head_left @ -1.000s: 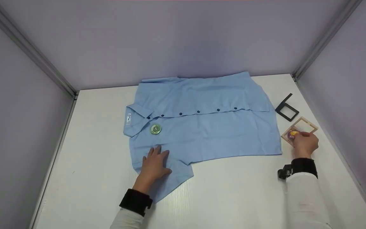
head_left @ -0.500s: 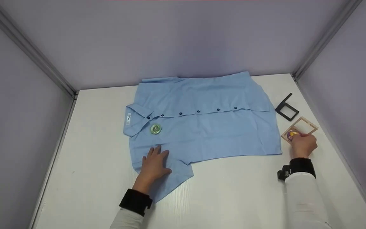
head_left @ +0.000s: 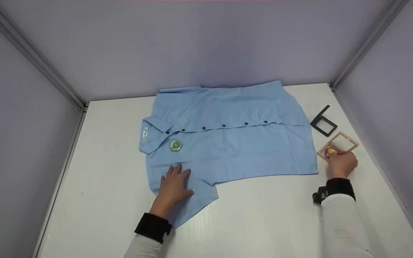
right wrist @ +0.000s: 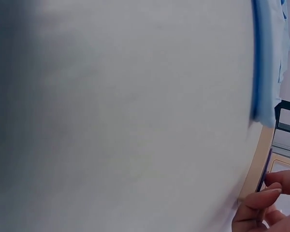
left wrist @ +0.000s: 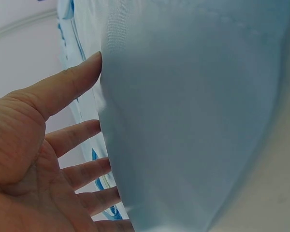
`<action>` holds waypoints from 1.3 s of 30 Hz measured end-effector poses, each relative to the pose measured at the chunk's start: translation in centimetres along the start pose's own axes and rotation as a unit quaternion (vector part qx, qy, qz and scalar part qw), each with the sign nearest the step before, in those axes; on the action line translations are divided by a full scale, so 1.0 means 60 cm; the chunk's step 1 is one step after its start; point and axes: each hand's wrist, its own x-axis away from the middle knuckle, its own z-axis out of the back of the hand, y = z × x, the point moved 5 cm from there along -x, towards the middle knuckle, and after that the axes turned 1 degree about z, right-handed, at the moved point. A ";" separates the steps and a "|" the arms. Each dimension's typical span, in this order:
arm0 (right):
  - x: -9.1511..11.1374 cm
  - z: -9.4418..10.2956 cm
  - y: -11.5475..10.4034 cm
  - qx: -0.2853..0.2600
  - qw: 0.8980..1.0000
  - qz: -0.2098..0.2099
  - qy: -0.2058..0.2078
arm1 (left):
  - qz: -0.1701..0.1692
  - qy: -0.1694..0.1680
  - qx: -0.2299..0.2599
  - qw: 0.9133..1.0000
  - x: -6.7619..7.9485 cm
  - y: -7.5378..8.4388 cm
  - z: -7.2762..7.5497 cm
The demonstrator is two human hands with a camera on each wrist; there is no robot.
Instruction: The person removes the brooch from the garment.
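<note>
A light blue short-sleeved button shirt (head_left: 253, 150) lies spread out, collar to the left. My left hand (head_left: 173, 188) rests on its near sleeve with the fingers spread; the left wrist view shows those fingers straight against the cloth. Just below the collar sits a round green badge (head_left: 175, 145). At the far right my right hand (head_left: 342, 164), fingers curled, pinches the edge of a round purple and yellow badge (head_left: 330, 151). That badge lies in the near half of an unfolded wooden frame (head_left: 350, 137). Part of it is hidden behind the fingers.
An unfolded black frame (head_left: 326, 126) lies just beyond the wooden one, beside the shirt's hem. The white table (head_left: 264, 215) meets grey panels (head_left: 228, 43) at the back and on both sides.
My right hand has shifted slightly left and nearer to me, and more of the purple and yellow badge shows. My left hand and the shirt have stayed in place.
</note>
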 end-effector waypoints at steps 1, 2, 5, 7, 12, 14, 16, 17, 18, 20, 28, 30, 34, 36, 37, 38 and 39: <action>0.000 0.000 0.000 -0.001 1.000 0.000 -0.002 | 0.001 -0.001 0.000 1.000 0.000 0.000 0.000; 0.000 -0.001 0.000 -0.002 1.000 -0.001 -0.004 | 0.002 -0.002 0.002 1.000 0.000 0.000 0.000; 0.000 -0.002 0.000 -0.008 1.000 0.001 -0.004 | 0.004 -0.005 0.003 1.000 0.001 0.001 0.000; 0.000 -0.005 0.002 -0.016 1.000 -0.005 -0.006 | 0.003 -0.003 0.001 1.000 0.001 0.003 0.002; -0.001 -0.007 0.001 -0.035 0.999 -0.018 -0.002 | 0.004 0.001 0.000 1.000 0.003 0.007 0.006; -0.001 -0.004 -0.004 -0.035 0.999 -0.018 0.002 | 0.008 -0.001 0.002 1.000 0.004 0.008 0.007; -0.003 0.000 -0.011 -0.035 0.999 -0.016 0.007 | 0.010 -0.003 0.004 1.000 0.005 0.009 0.007; -0.004 0.004 -0.015 -0.034 0.999 -0.012 0.015 | 0.011 -0.003 0.004 1.000 0.005 0.009 0.006; -0.005 0.008 -0.021 -0.031 0.999 -0.007 0.022 | 0.013 -0.004 0.005 1.000 0.005 0.009 0.006; -0.010 0.019 -0.033 -0.025 0.999 0.009 0.047 | 0.014 -0.006 0.006 1.000 0.005 0.008 0.005; -0.039 0.053 -0.075 0.053 0.995 0.074 0.046 | 0.014 -0.009 0.008 1.000 0.003 0.004 0.004; -0.047 0.052 -0.080 0.075 0.994 0.082 -0.008 | 0.012 -0.007 0.008 1.000 0.002 0.003 0.004; -0.056 0.046 -0.084 0.089 0.988 0.088 -0.091 | 0.007 -0.004 0.005 1.000 0.002 0.002 0.004; -0.057 0.045 -0.084 0.086 0.987 0.089 -0.105 | 0.004 -0.003 0.004 1.000 0.001 0.003 0.004; -0.057 0.045 -0.083 0.086 0.986 0.089 -0.108 | 0.002 -0.001 0.003 1.000 0.001 0.004 0.004; -0.057 0.045 -0.083 0.088 0.986 0.091 -0.108 | -0.001 0.000 0.002 1.000 0.001 0.004 0.004; -0.056 0.045 -0.082 0.092 0.986 0.091 -0.110 | -0.002 0.001 0.000 1.000 0.001 0.005 0.004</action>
